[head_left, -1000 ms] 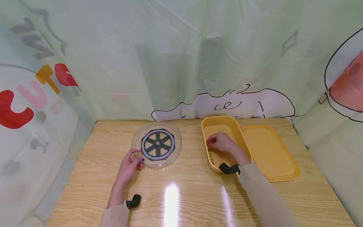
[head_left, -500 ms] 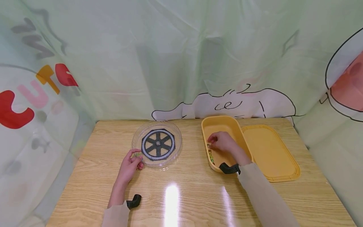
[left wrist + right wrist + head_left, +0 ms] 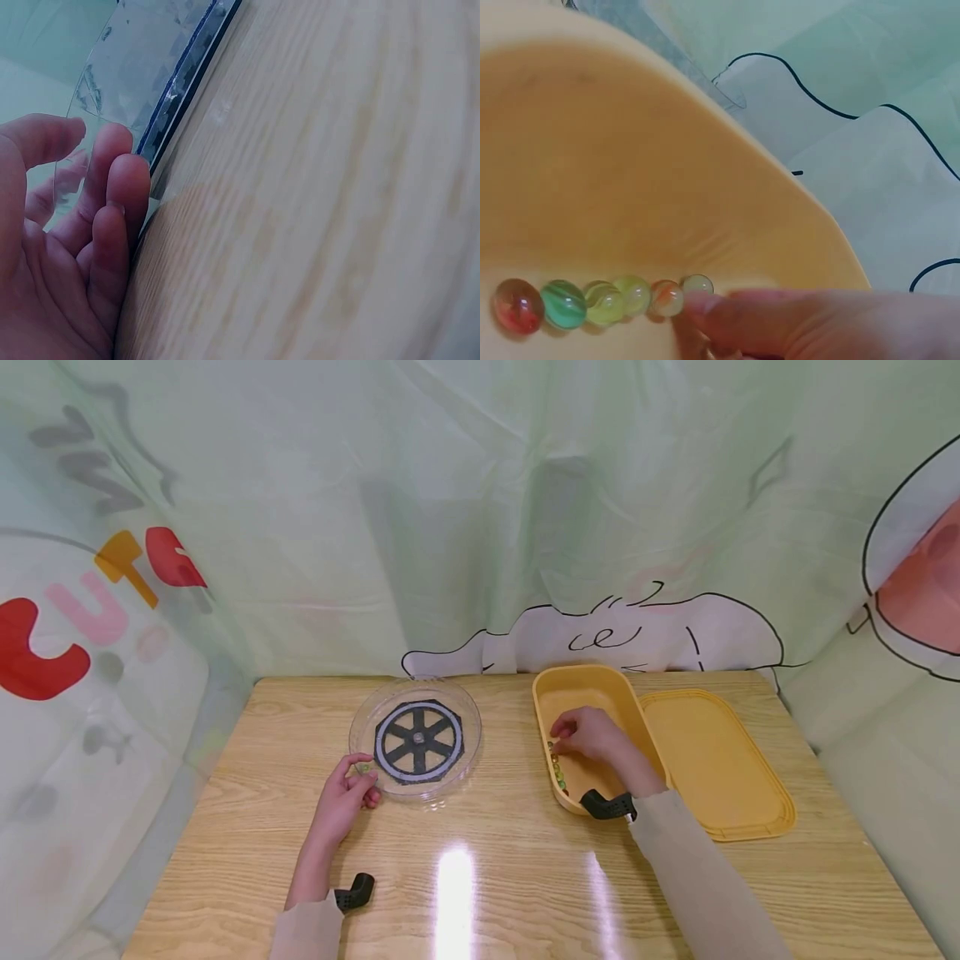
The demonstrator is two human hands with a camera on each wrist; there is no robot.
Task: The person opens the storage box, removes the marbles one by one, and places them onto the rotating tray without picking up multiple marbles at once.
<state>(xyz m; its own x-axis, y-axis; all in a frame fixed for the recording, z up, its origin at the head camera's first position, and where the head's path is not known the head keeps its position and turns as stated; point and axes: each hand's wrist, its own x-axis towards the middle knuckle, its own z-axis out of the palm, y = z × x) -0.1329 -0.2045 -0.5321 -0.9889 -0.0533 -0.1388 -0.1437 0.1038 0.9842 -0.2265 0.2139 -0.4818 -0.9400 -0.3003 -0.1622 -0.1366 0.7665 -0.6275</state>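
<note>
My left hand (image 3: pixel 341 802) is at the near left rim of a clear round dish (image 3: pixel 472 727), holding its edge. In the left wrist view the thumb and curled fingers (image 3: pixel 126 187) lie on either side of the see-through wall. A black spoked wheel pattern (image 3: pixel 417 742) shows in the dish. Inside a yellow box (image 3: pixel 592 679), my right hand (image 3: pixel 592 735) reaches to the left wall. Its fingertip touches an orange-streaked marble (image 3: pixel 667 298), close to a clear marble (image 3: pixel 697 286). Also in the row are a green marble (image 3: pixel 564 304) and a red marble (image 3: pixel 519 307). Some fingers are hidden.
A yellow lid (image 3: pixel 712 760) lies right of the box. Behind the wooden table (image 3: pixel 517 877) hangs a pale green printed curtain (image 3: pixel 465 527). Black wrist cameras sit at the left cuff (image 3: pixel 354 893) and right cuff (image 3: pixel 606 806).
The right hand has drawn slightly right from the box's left wall, showing more of the marble row. A small blue spot by the left thumb no longer shows. The left hand stays at the dish.
</note>
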